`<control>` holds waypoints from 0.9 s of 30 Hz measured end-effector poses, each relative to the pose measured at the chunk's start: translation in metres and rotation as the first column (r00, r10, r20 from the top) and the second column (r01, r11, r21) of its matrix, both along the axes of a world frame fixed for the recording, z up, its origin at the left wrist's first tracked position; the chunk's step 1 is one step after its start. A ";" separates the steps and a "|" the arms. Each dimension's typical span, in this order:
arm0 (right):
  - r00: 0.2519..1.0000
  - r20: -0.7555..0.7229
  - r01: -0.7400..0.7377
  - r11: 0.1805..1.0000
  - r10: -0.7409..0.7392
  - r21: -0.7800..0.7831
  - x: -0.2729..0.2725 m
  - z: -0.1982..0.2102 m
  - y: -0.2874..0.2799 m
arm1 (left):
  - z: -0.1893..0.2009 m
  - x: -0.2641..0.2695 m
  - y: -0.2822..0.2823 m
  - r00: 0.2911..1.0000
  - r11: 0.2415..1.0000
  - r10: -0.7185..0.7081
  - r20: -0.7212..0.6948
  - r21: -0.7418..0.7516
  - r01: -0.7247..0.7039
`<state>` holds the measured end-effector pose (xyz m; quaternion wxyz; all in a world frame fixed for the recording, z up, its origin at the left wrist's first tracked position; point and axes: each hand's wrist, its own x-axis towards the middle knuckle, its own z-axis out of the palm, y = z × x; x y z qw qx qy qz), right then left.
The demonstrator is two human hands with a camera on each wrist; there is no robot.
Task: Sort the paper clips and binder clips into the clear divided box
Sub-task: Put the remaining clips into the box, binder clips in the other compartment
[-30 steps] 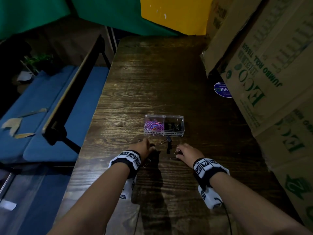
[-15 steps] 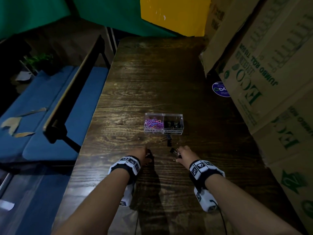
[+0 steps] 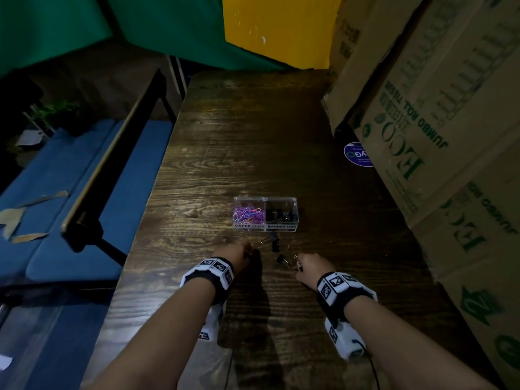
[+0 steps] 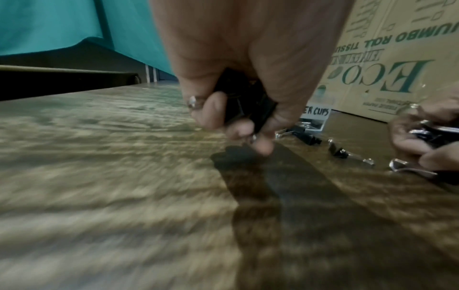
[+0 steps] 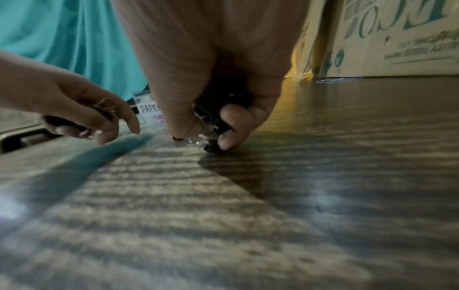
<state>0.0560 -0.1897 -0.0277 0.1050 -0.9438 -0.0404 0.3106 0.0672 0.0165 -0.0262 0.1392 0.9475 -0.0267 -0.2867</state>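
A clear divided box [image 3: 265, 199] stands mid-table; its left cell holds pink and purple paper clips [image 3: 248, 213], its right cell black binder clips [image 3: 280, 214]. Loose black binder clips [image 3: 275, 244] lie just in front of the box, also seen in the left wrist view [image 4: 308, 137]. My left hand [image 3: 237, 253] curls round black binder clips [image 4: 244, 106] just above the wood. My right hand [image 3: 308, 266] grips more black binder clips [image 5: 213, 115], fingertips touching the table.
Stacked cardboard boxes [image 3: 439, 130] wall off the table's right side, with a blue round sticker [image 3: 358, 154] at their foot. A black-framed blue bench [image 3: 84, 198] runs along the left edge. Bare dark wood table [image 3: 247, 130] stretches beyond the box.
Both hands drew back from the box toward me, then the left edged forward again. The loose clips in front of the box stay where they were.
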 end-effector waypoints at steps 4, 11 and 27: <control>0.989 0.064 0.126 0.987 -0.133 0.098 0.005 0.000 0.000 | 0.008 0.010 -0.018 0.990 0.993 -0.107 0.090 0.061 0.102; 0.951 -0.004 0.303 0.927 -0.310 0.220 0.021 0.002 -0.009 | 0.001 0.016 -0.055 0.944 0.935 -0.308 0.120 0.219 0.278; 0.994 0.107 -0.039 0.999 0.035 0.036 0.023 0.000 0.031 | -0.013 0.017 -0.035 0.979 0.975 -0.174 0.109 0.162 0.155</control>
